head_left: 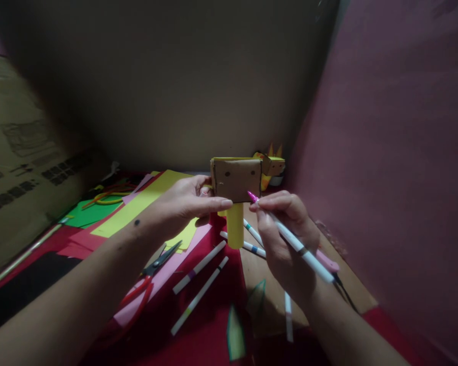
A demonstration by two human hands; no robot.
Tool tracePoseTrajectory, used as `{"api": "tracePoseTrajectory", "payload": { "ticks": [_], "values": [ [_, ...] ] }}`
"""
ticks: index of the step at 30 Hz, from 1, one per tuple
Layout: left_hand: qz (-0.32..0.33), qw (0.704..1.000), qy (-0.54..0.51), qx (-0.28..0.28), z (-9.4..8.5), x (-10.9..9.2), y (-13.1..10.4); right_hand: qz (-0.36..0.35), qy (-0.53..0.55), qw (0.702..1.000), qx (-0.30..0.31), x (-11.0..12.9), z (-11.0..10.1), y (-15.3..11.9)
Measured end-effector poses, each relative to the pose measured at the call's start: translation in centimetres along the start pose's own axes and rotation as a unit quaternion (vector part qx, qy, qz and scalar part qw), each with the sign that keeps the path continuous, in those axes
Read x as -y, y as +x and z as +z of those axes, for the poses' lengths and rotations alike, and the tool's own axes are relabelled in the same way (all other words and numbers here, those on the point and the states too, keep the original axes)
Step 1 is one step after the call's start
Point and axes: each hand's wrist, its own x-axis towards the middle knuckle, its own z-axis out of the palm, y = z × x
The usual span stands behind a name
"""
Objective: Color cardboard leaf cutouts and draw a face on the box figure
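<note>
My left hand (193, 201) grips the left side of a small brown cardboard box (237, 182), thumb along its lower front edge. The box bears two dark dots and hangs above the table with a yellow paper tube (235, 229) under it. Between the fingers of my right hand (286, 223) is a white marker (303, 252); its pink tip points at the lower right of the box's front. Whether the tip touches the cardboard, I cannot tell. A smaller cardboard piece with dots (274, 165) shows at the box's right, near orange spikes.
Red-handled scissors (147, 279) lie on coloured paper (137, 203) at left. Several white markers (200, 267) are scattered across the red cloth (209, 315) and a brown board (351, 295). A pink tool (328, 262) with a black cord is beyond my right wrist.
</note>
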Motion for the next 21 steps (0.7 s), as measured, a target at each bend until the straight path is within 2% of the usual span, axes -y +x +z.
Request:
{"api": "tracePoseTrajectory", "payload": {
  "ticks": [10, 21],
  "values": [
    [0.002, 1.0, -0.001, -0.004, 0.1, -0.01, -0.22, 0.013, -0.014, 1.0, -0.016, 0.04, 0.12, -0.1],
    [0.006, 1.0, 0.006, 0.006, -0.16, 0.23, 0.06, -0.007, 0.002, 1.0, 0.003, -0.19, 0.01, -0.04]
  ]
}}
